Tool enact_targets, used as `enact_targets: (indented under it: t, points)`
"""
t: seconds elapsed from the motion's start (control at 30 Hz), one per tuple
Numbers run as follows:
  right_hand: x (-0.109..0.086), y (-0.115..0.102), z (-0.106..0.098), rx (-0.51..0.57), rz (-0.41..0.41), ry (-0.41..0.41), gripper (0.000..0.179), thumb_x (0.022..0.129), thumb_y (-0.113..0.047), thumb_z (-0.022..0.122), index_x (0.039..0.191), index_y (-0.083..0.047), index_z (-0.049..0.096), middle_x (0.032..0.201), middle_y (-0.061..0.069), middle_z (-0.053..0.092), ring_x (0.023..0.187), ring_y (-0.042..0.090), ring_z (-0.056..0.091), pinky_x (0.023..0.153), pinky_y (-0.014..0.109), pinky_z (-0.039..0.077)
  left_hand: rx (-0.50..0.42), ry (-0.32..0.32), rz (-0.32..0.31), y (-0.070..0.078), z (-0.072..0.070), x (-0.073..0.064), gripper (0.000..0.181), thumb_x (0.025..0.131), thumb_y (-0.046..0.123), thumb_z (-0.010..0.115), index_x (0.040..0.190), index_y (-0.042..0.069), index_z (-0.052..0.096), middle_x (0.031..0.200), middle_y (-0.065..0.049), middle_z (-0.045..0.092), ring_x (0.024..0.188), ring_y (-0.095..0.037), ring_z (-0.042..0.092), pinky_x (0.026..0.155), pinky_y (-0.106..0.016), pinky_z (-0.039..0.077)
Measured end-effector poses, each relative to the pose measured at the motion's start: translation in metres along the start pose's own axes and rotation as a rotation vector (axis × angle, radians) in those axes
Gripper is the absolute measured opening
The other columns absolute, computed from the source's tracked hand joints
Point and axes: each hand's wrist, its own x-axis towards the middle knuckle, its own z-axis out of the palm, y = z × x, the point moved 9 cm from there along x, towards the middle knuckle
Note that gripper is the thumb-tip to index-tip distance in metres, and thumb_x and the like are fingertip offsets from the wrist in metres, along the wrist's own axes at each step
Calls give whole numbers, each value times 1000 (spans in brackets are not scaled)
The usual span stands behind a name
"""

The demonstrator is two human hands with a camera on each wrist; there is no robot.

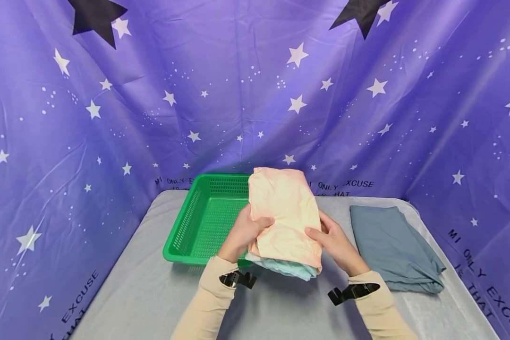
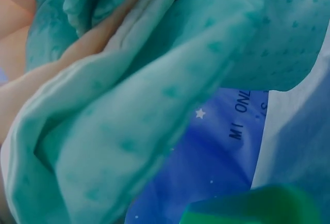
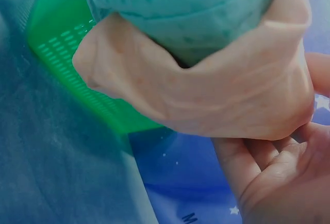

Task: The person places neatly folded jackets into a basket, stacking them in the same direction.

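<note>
Both hands hold up a folded bundle of fabric in front of me, peach cloth [image 1: 282, 203] on top and teal patterned cloth [image 1: 286, 268] showing at its lower edge. My left hand [image 1: 243, 232] grips the bundle's left side, thumb on top of the peach face. On the opposite side my right hand [image 1: 336, 240] pinches the edge, thumb above and fingers behind. The right wrist view shows the peach layer wrapping around the teal folds [image 3: 201, 20]. In the left wrist view loose teal folds [image 2: 134, 126] hide most of the left fingers.
A green plastic basket [image 1: 180, 231] stands on the grey padded table [image 1: 140, 283] to the left, partly behind the bundle. Folded blue-grey cloth [image 1: 393, 248] lies at the right. Purple star-printed curtains [image 1: 238, 94] hang around the table's back and sides.
</note>
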Motion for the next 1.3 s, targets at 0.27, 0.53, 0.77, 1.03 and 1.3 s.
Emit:
enact_targets:
  t: [0.27, 0.53, 0.77, 1.03, 1.3]
  points:
    - [9, -6, 7, 16, 5, -25, 69, 103, -20, 63, 161, -10, 28, 143, 23, 53, 102, 8, 68, 82, 31, 61, 5, -16, 0, 7, -11, 0, 49, 93, 9, 71, 138, 10, 51, 119, -14, 68, 89, -19, 73, 77, -36, 62]
    - [20, -12, 20, 20, 5, -80, 68, 102, -19, 63, 161, -10, 30, 131, 23, 58, 94, 12, 71, 73, 37, 63, 7, 3, 0, 13, -28, 3, 50, 92, 6, 71, 138, 7, 52, 118, -14, 68, 88, -18, 71, 77, -33, 61]
    - [28, -16, 32, 21, 2, -117, 69, 102, -17, 62, 161, -9, 28, 129, 28, 57, 92, 13, 70, 70, 38, 63, 21, 14, -21, 15, -42, 2, 53, 92, 7, 71, 140, 7, 49, 118, -15, 67, 86, -18, 72, 75, -33, 61]
    - [40, -18, 46, 46, 9, -137, 70, 102, -16, 62, 162, -12, 27, 136, 30, 54, 95, 16, 69, 71, 39, 64, 45, -2, -25, 18, -60, 3, 54, 94, 10, 70, 143, 11, 48, 119, -15, 66, 85, -19, 73, 75, -35, 62]
    - [51, -14, 61, 102, 36, -142, 70, 101, -14, 62, 162, -13, 27, 137, 28, 55, 95, 14, 69, 71, 36, 63, 46, 7, -62, 16, -78, 4, 53, 95, 11, 70, 142, 8, 46, 111, -14, 69, 79, -21, 75, 73, -38, 64]
